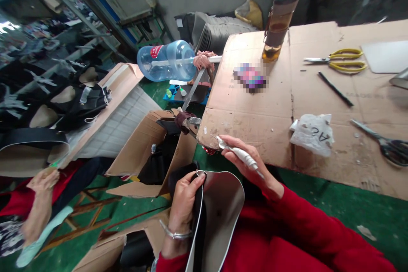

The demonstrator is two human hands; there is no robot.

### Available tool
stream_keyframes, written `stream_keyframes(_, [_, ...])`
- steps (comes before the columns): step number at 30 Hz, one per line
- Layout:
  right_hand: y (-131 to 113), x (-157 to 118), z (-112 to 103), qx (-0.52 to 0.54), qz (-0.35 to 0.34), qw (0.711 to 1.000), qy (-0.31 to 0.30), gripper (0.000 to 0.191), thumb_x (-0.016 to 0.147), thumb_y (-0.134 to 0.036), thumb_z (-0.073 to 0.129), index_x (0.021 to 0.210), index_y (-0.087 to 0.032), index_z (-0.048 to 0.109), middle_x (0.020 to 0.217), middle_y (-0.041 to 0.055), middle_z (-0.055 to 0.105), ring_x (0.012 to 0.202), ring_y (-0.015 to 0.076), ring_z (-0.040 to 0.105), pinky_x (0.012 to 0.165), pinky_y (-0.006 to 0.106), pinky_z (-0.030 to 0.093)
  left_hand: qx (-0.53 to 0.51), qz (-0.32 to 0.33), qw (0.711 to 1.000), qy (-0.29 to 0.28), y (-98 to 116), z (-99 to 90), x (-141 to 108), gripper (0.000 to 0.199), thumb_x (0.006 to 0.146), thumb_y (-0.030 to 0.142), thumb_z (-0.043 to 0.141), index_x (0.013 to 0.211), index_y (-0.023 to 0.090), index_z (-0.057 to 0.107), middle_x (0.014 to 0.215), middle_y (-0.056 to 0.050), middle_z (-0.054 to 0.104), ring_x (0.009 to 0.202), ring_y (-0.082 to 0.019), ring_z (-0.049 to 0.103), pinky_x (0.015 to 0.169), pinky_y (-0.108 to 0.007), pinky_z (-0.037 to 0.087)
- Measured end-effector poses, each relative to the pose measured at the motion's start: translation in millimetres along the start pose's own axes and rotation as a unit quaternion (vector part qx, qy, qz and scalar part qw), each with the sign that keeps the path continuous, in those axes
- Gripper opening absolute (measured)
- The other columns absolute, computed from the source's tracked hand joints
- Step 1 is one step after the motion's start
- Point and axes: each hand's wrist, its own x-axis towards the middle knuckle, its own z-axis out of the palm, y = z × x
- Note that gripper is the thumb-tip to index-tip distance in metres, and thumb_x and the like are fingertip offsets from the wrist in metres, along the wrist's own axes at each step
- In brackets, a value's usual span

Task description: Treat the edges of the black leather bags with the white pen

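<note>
My left hand [185, 199] pinches the top edge of a curved sheet piece [221, 212], grey inside with a white rim and a black outer side. A metal bracelet circles that wrist. To the right, my right hand [247, 161] is closed around a white tape-wrapped tool [241, 155], whose thin tip points left, near the table's corner. The tool and the sheet piece are apart. On the cardboard-covered table [251, 123], a crumpled plastic bag [314, 134] lies to the right of my right hand.
Yellow-handled scissors [346, 60], black scissors [393, 148], a black stick [335, 89] and a bottle [280, 25] are on the table. A blue water jug [168, 61] lies beyond its left edge. Open cartons [137, 148] stand left. A person's hand [44, 179] shows far left.
</note>
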Motion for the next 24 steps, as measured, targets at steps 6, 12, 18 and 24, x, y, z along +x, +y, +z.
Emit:
stream_keyframes(6, [23,14,-49,-0.031,0.067,0.994,0.083,0.028,0.094,-0.046,0.072,0.097,-0.019,0.076,0.099,0.0079,0.075,0.086,0.0229,0.069,0.073,0.03,0.054,0.031,-0.019,0.999,-0.037,-4,19.2,20,0.035,0.066,0.038,0.091,0.087,0.013,0.077,0.073,-0.002,0.073,0.061,-0.013,0.062,0.06,-0.022,0.048])
stream_keyframes(12, [34,13,-41,0.0,0.115,0.992,0.051,0.037,0.086,-0.053,0.079,0.095,-0.018,0.072,0.076,0.0029,0.07,0.055,0.0153,0.059,0.044,0.024,0.042,0.031,0.006,0.999,-0.016,-7,39.0,48,0.027,0.065,0.032,0.088,0.075,0.014,0.072,0.064,0.0,0.067,0.056,-0.011,0.056,0.055,-0.021,0.042])
stream_keyframes(18, [39,13,-42,-0.097,0.058,0.993,0.039,0.031,0.091,-0.05,0.074,0.093,-0.018,0.074,0.082,0.0041,0.074,0.067,0.0179,0.067,0.058,0.025,0.047,0.026,-0.042,0.998,-0.049,-9,49.5,54,0.028,0.062,0.032,0.088,0.076,0.014,0.072,0.066,-0.001,0.068,0.056,-0.012,0.057,0.055,-0.022,0.042])
stream_keyframes(24, [40,13,-39,-0.13,0.061,0.988,0.052,0.029,0.092,-0.048,0.073,0.089,-0.019,0.075,0.078,0.0023,0.073,0.064,0.0154,0.064,0.058,0.023,0.044,0.069,-0.012,0.995,-0.077,-2,44.7,56,0.026,0.066,0.032,0.087,0.082,0.015,0.076,0.072,0.0,0.07,0.06,-0.012,0.057,0.058,-0.021,0.043])
